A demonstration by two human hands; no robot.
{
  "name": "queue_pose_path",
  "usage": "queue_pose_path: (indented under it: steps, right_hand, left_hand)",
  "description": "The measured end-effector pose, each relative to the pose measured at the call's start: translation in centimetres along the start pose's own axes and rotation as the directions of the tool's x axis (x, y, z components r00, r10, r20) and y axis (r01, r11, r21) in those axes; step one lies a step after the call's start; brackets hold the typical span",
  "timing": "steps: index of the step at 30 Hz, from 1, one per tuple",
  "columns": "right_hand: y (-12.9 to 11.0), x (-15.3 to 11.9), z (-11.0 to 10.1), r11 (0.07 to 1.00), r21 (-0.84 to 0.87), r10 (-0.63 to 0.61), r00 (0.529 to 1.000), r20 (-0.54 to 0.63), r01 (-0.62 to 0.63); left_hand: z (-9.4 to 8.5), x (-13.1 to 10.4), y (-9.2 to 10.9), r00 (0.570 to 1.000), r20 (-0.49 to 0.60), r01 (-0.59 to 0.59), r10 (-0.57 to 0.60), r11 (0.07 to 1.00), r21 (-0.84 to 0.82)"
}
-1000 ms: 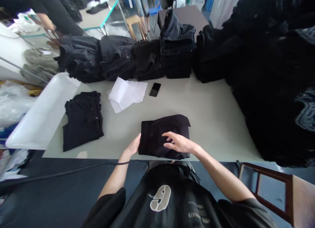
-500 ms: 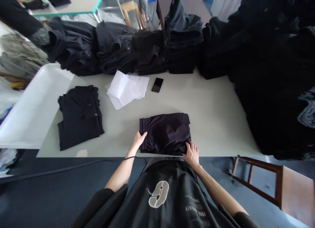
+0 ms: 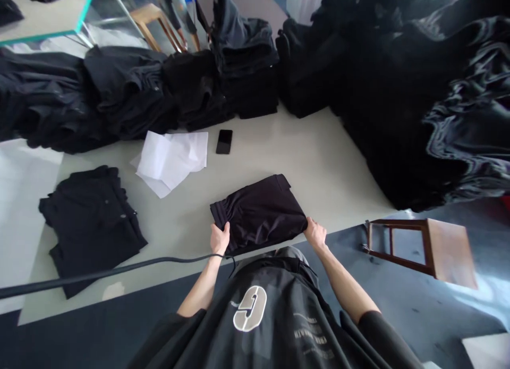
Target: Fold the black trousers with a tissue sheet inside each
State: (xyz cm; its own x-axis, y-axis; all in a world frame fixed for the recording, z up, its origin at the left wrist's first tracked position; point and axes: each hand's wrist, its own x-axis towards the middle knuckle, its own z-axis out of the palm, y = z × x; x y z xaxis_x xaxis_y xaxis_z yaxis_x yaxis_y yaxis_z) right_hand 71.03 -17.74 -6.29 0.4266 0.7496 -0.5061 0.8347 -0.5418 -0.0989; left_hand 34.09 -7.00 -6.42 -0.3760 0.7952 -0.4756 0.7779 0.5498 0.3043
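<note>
A folded dark garment with a gathered waistband at its left end lies near the front edge of the pale table. My left hand grips its lower left corner by the waistband, thumb on top. At the lower right corner, my right hand is closed on the fabric, its fingertips partly hidden. Farther left rests another folded dark garment stack. White papers and a black phone lie beyond the held garment.
Stacks of dark clothes line the table's far side. A large dark pile rises on the right. A black cable crosses the left front, over my left wrist. A wooden stool stands at the right.
The view has turned, so the table appears tilted and its far objects shifted left. Both hands still hold the garment, and my right hand now grips its corner more from the side.
</note>
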Motion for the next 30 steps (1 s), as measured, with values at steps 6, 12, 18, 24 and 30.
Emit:
queue_pose_path:
  steps: [6, 12, 18, 24, 30]
  right_hand:
    - [0.1, -3.0, 1.8, 0.985, 0.166, -0.045, 0.998, 0.044, 0.037]
    - [-0.6, -3.4, 3.1, 0.851, 0.51, -0.065, 0.989, -0.134, 0.125]
    - [-1.0, -2.7, 4.3, 0.631, 0.75, -0.071, 0.978, -0.197, 0.197]
    - [0.0, -2.2, 4.7, 0.349, 0.936, 0.018, 0.998, -0.058, 0.048]
    - [1.5, -2.3, 5.3, 0.017, 1.0, 0.047, 0.999, -0.026, 0.025]
  left_hand:
    - [-3.0, 0.6, 3.0, 0.917, -0.25, -0.259, 0.31, 0.941, 0.216]
    - [1.4, 0.5, 20.6, 0.661, 0.078, -0.726, 0.746, 0.61, 0.319]
    - [8.3, 0.3, 30.0, 0.723, 0.4, -0.687, 0.563, 0.525, 0.503]
    - [12.9, -0.8, 28.5, 0.393, 0.263, -0.865, 0.881, 0.258, 0.43]
    - [15.0, 0.3, 29.7, 0.337, 0.466, -0.897, 0.818, 0.129, 0.423]
